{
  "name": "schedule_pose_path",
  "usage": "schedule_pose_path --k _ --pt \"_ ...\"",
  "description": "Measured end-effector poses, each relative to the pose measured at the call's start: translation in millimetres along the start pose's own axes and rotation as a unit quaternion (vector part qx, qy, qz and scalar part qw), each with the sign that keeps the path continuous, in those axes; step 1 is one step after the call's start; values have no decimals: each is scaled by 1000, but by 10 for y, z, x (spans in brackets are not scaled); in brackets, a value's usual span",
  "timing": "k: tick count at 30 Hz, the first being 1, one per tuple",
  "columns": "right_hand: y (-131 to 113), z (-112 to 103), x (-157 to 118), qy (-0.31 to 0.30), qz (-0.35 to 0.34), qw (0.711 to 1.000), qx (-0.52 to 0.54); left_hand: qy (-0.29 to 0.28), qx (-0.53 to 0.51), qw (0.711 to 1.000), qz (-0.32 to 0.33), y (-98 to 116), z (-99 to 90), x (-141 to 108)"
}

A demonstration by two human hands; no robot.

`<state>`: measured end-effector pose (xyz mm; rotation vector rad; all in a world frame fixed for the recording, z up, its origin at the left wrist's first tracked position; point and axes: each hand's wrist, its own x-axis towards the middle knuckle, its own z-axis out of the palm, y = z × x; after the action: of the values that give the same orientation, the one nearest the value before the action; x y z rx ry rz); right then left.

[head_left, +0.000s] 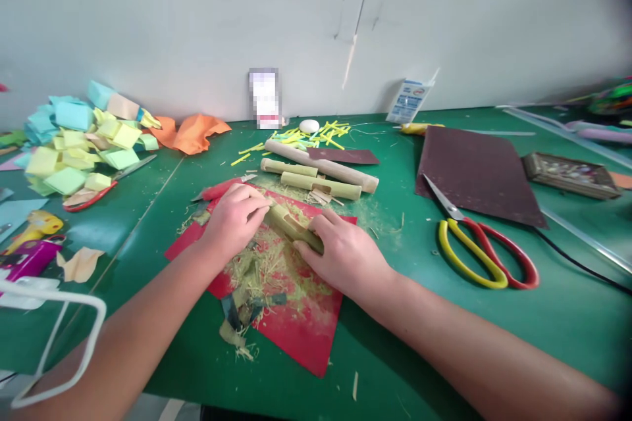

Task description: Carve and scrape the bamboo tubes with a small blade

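Note:
A short green bamboo tube [284,218] with a slot cut in its side lies tilted over the red paper [301,339]. My right hand [343,247] grips its right end, with thumb and fingers on either side. At the tube's far left end, my left hand [234,214] is closed in a pinch; what sits between its fingertips, if anything, is too small to make out. A red-handled knife [222,189] lies just beyond the left hand. Pale shavings [254,266] and dark sandpaper scraps [231,312] are scattered below the tube.
Behind are cut bamboo pieces [320,185], a longer pale stick [340,171] and yellow strips [296,139]. Scissors [471,230] lie at right, partly on a dark sandpaper sheet [476,168]. Folded papers [79,151] are heaped left. A white frame [96,335] stands near my left forearm.

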<state>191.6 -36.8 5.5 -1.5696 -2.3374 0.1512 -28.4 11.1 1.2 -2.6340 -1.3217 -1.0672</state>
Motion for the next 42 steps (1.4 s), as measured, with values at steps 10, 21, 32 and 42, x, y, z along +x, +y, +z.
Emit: schedule_pose_path --k 10,21,32,42 --pt "59 2 -25 -3 -14 1000 5 138 54 984 -103 136 -473 -430" --pt "51 -3 -31 -3 -5 1000 7 212 97 962 -143 538 -686 -1125" --pt "51 -22 -43 -5 6 1000 24 36 17 999 0 60 10 84" --pt "-26 -123 -111 -58 21 998 -8 4 51 999 18 59 110 14"
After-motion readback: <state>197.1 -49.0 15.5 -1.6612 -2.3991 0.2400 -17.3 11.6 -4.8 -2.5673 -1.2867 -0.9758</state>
